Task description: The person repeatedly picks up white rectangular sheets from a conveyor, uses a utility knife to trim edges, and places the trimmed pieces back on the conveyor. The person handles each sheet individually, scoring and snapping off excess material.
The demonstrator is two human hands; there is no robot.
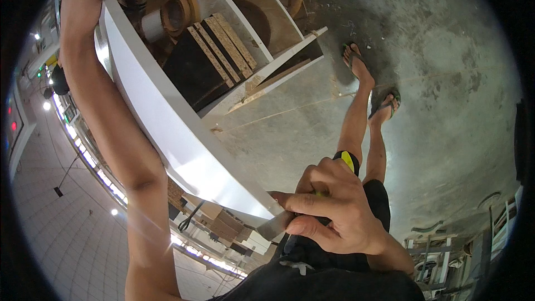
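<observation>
A long white panel (161, 106) runs from the upper left toward my body. My right hand (343, 212) is closed around a scraper-like tool, whose black and yellow handle (348, 161) pokes out past the little finger. Its flat metal blade (274, 226) meets the panel's near end, beside my thumb and forefinger. Stretched along the panel's left side, my left arm ends in my left hand (83, 3) by the panel's far end. The picture's edge cuts off most of its fingers, so their grip is hidden.
Beyond the panel, white-edged shelving (262, 75) holds dark chipboard pieces (214, 56) and rolls of edge banding (175, 11). My sandalled feet (384, 103) stand on the concrete floor (446, 89). Frames and scrap (446, 262) lie at the lower right.
</observation>
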